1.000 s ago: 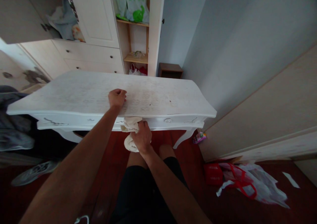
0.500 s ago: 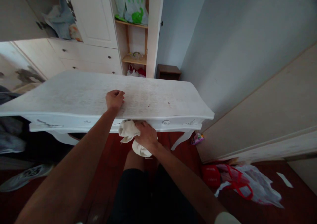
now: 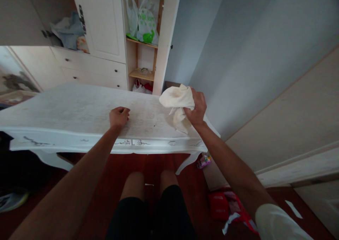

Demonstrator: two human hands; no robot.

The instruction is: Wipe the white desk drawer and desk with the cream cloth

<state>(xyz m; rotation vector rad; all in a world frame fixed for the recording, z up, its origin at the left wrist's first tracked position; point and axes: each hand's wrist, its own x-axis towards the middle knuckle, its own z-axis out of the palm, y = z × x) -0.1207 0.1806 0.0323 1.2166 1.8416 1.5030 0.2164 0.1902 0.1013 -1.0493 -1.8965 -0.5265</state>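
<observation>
My right hand [image 3: 198,107] grips a bunched cream-white cloth [image 3: 177,98] above the right part of a white desk [image 3: 76,102]. The cloth's folds hang down beside my fingers; I cannot tell whether its lower end touches the desktop. My left hand [image 3: 119,117] rests on the desktop near its front edge, fingers curled into a loose fist with nothing showing in it. Grey-brown marks stain the desktop, and a small dark speck [image 3: 154,125] lies between my two hands. Carved trim runs along the desk's drawer fronts.
Behind the desk stands a white wardrobe [image 3: 106,24] with plastic bags [image 3: 147,24] on an open shelf. A grey-blue wall [image 3: 238,56] borders the right. Below right, a red bag [image 3: 218,205] and a pink package [image 3: 203,161] lie on the red-brown floor. A shoe [image 3: 12,201] is at lower left.
My right hand has brought the cloth up from the desk's front edge to above the desktop, moving right. My left hand stays on the desktop in a loose fist. The view has shifted slightly.
</observation>
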